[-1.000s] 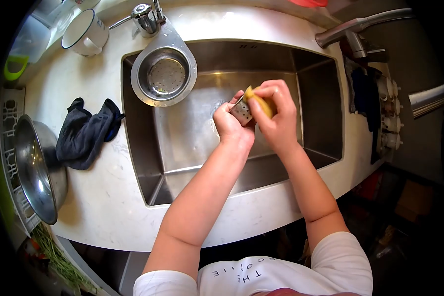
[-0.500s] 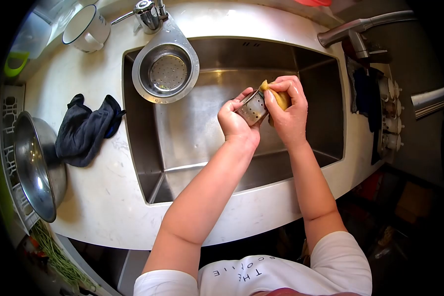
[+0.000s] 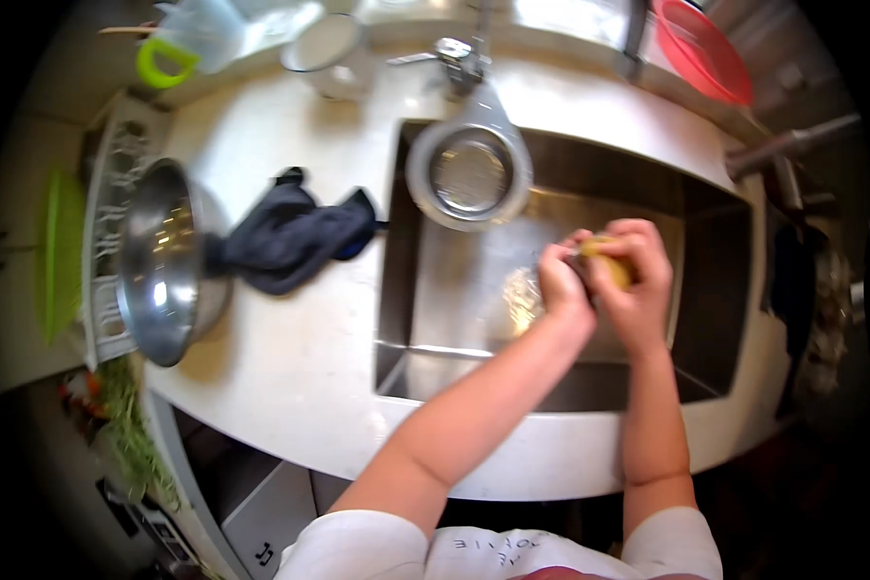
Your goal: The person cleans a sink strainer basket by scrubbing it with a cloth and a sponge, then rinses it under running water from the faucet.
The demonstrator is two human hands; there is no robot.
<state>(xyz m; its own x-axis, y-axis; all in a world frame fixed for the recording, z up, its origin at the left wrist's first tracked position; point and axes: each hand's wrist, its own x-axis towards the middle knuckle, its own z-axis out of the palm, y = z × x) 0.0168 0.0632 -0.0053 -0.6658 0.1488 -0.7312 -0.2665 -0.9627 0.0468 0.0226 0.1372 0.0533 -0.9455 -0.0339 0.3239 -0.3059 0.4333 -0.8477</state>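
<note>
Over the sink, my left hand is wrapped round a small perforated metal cup, now mostly covered by fingers. My right hand grips a yellow cloth and presses it against the cup's near right side. Both hands touch each other closely, and motion blurs the fingers. A wet, bright patch shows on the sink floor to the left of my hands.
A round steel strainer hangs at the sink's back left below a tap. Left on the counter lie a dark cloth and a steel bowl. A white mug and a red basin stand at the back.
The view has swung left, so the sink and both hands appear further right and lower. My hands have drawn closer together round the cup, hiding more of it.
</note>
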